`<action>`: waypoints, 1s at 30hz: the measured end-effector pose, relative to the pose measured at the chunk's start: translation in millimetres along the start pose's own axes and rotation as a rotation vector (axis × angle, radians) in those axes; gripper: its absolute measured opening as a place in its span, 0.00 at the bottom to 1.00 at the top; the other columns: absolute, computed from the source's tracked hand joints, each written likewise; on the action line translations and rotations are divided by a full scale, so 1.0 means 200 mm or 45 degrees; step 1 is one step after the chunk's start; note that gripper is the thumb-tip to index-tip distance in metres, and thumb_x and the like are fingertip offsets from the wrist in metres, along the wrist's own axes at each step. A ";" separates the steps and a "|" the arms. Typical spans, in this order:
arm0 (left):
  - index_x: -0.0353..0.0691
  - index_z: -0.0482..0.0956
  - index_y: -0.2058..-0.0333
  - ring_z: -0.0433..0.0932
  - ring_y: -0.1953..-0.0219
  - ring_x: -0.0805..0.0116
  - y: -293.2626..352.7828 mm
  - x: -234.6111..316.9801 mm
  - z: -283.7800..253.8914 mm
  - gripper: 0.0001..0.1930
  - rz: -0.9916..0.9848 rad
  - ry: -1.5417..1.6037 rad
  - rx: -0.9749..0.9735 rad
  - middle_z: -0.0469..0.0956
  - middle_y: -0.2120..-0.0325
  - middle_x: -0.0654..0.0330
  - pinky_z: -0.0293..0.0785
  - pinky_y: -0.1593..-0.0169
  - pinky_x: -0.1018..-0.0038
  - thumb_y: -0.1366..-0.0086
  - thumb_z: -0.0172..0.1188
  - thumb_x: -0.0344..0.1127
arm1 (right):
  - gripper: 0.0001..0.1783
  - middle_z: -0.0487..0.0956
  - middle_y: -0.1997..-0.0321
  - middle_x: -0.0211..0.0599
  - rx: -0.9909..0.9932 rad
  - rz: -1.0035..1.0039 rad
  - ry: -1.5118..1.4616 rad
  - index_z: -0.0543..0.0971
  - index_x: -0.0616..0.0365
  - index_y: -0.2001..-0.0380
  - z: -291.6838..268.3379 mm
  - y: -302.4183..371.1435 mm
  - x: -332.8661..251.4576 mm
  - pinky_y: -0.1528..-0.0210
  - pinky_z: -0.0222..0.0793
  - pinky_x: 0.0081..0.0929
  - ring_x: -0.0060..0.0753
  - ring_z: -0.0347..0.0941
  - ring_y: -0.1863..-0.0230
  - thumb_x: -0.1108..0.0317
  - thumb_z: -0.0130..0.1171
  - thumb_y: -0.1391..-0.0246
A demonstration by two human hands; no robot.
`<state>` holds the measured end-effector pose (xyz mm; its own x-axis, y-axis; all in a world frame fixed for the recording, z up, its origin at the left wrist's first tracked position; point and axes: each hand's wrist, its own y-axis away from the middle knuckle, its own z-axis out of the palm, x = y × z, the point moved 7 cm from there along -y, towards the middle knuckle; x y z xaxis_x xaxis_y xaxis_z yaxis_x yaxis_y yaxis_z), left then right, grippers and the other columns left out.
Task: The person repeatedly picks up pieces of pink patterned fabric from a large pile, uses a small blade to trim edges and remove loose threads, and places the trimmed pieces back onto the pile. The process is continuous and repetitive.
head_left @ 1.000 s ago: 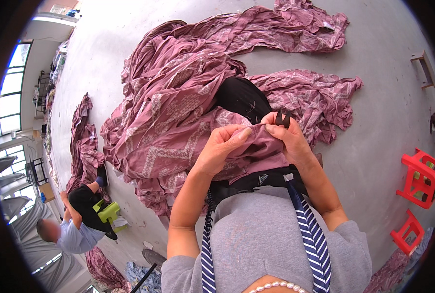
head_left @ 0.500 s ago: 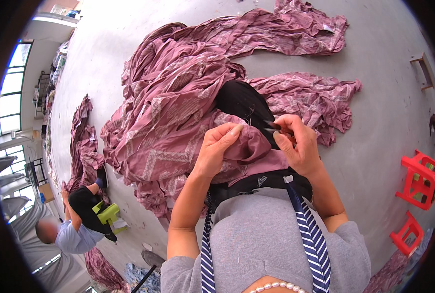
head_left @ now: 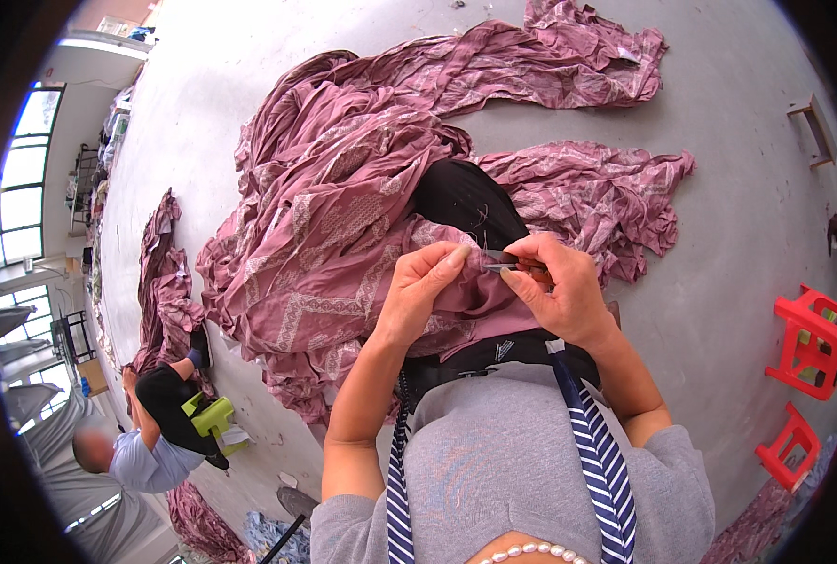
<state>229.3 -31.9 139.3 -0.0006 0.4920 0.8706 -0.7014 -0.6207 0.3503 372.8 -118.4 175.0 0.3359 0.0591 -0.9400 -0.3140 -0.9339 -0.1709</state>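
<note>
A large dusty-pink cloth with pale lace-like patterned bands [head_left: 329, 310] lies across my lap and spreads over the floor ahead. My left hand [head_left: 417, 291] is closed, pinching the cloth's edge between thumb and forefinger. In my right hand [head_left: 567, 293] is a small pair of thread snips [head_left: 499, 266], gripped between thumb and fingers. The two thin metal blades stand slightly apart and point left, close to the pinched edge. Loose threads [head_left: 483, 226] stick up there against my black trouser leg [head_left: 465, 195]. The snips' handle is mostly hidden in my fingers.
Two red plastic stools [head_left: 812, 343] [head_left: 790, 449] stand on the right, with a small wooden frame [head_left: 818, 132] beyond. At left, another person [head_left: 155, 456] sits on a green stool [head_left: 213, 420] beside more pink cloth [head_left: 163, 301]. Blue cloth [head_left: 273, 536] lies at lower left.
My right hand has moved slightly left, bringing the snips' blades up to the cloth edge by my left fingertips. My left hand keeps its pinch almost in place.
</note>
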 end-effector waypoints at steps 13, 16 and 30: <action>0.32 0.78 0.64 0.65 0.73 0.87 0.00 0.03 -0.01 0.10 -0.044 -0.083 -0.017 0.73 0.74 0.72 0.61 0.69 0.88 0.32 0.53 0.34 | 0.15 0.71 0.79 0.34 -0.014 -0.302 0.369 0.74 0.57 0.66 0.00 -0.03 -0.07 0.76 0.66 0.30 0.36 0.70 0.78 0.63 0.66 0.54; 0.32 0.79 0.64 0.65 0.73 0.88 0.00 0.06 0.02 0.11 -0.028 -0.125 -0.001 0.73 0.74 0.72 0.60 0.69 0.88 0.32 0.53 0.34 | 0.16 0.73 0.77 0.35 -0.043 -0.351 0.439 0.74 0.58 0.66 -0.01 -0.03 -0.08 0.75 0.67 0.31 0.38 0.72 0.77 0.62 0.66 0.55; 0.33 0.79 0.66 0.64 0.75 0.89 0.00 0.07 0.03 0.11 -0.110 -0.098 -0.013 0.72 0.75 0.74 0.58 0.72 0.88 0.32 0.53 0.35 | 0.17 0.74 0.74 0.34 -0.006 -0.497 0.581 0.74 0.58 0.67 0.00 -0.04 -0.13 0.72 0.68 0.31 0.38 0.73 0.74 0.62 0.67 0.57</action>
<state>233.6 -28.7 152.6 0.1151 0.4949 0.8613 -0.7038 -0.5713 0.4223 366.5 -113.3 200.7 0.7734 0.2414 -0.5862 -0.0875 -0.8752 -0.4758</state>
